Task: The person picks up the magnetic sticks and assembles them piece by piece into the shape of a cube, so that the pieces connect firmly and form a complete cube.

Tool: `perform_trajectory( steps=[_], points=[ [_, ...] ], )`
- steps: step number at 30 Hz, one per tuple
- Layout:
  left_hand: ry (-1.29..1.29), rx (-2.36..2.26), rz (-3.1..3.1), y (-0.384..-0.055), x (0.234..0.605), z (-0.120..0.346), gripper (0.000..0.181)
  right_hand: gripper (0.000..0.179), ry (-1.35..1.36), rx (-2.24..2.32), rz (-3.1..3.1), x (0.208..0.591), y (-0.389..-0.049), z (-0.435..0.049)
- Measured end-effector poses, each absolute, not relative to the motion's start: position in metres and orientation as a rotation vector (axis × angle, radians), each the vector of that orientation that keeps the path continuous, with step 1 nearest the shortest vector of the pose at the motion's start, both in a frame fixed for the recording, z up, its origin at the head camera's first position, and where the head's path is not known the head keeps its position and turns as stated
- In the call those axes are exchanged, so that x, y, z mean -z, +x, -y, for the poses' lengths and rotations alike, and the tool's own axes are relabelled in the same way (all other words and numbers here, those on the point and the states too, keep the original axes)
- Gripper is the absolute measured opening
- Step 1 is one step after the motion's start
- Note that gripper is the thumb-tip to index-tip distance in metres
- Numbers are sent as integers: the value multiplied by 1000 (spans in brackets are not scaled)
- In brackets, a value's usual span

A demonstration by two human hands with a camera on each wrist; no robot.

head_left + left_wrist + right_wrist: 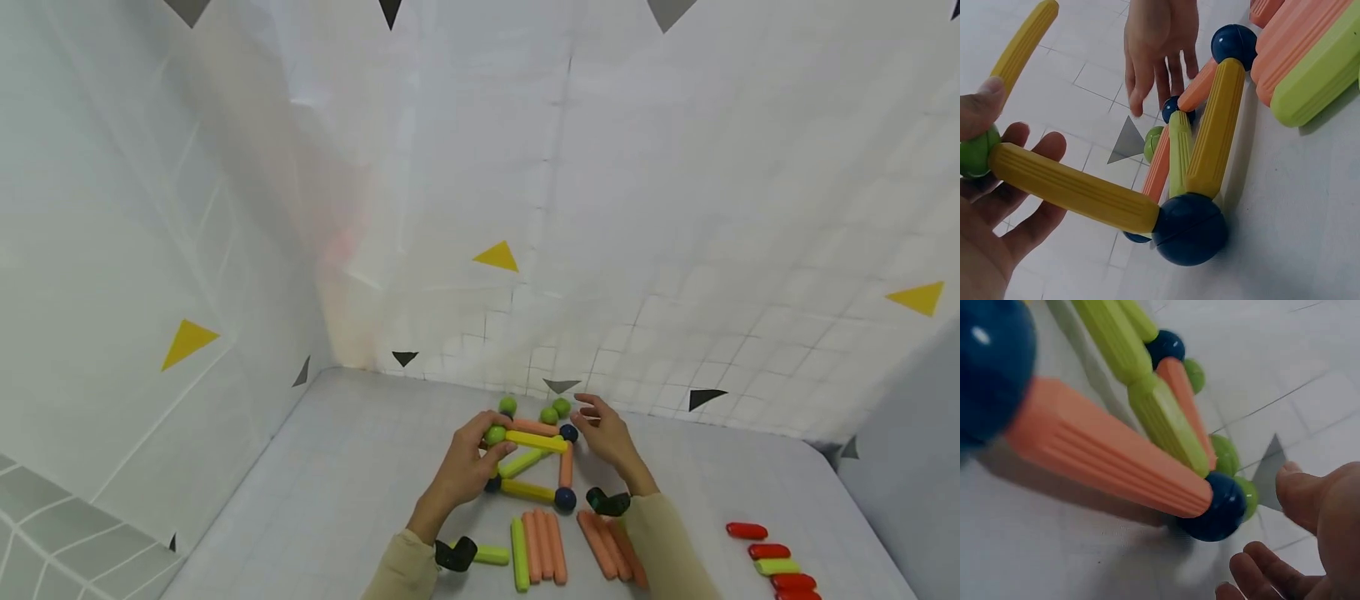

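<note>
My left hand (474,467) pinches a green ball (975,153) between thumb and fingers. From that ball one yellow stick (1075,186) runs down to a dark blue ball (1190,229), and a second yellow stick (536,441) reaches out over the frame. The frame's base joins dark blue balls with a yellow stick (1215,128), orange sticks (1116,453) and a light green diagonal (1169,425). My right hand (609,437) has its fingers relaxed and holds nothing, beside the far right dark blue ball (1219,509). Two loose-looking green balls (555,411) lie behind that corner.
In front of the frame lie a light green stick (520,554), several orange sticks (546,546) and another orange group (603,546). Short red sticks (747,531) and a light green one (777,567) are at the right. A white patterned wall (637,350) rises behind the table.
</note>
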State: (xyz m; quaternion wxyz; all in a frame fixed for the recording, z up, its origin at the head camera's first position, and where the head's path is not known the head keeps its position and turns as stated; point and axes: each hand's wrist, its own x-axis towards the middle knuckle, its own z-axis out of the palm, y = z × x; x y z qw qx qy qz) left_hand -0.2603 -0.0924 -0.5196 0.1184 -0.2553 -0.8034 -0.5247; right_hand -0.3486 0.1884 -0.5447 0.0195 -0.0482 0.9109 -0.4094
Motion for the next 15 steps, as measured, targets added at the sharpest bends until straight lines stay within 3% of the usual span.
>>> perform_trajectory(
  steps=[7,15],
  points=[
    [-749,1531,2359,-259,519,92,23,44,-616,998,-2885,549,-379,-179],
    [-753,1508,2337,-262,521,91,23,33,-599,935,-2850,543,-389,-175]
  ],
)
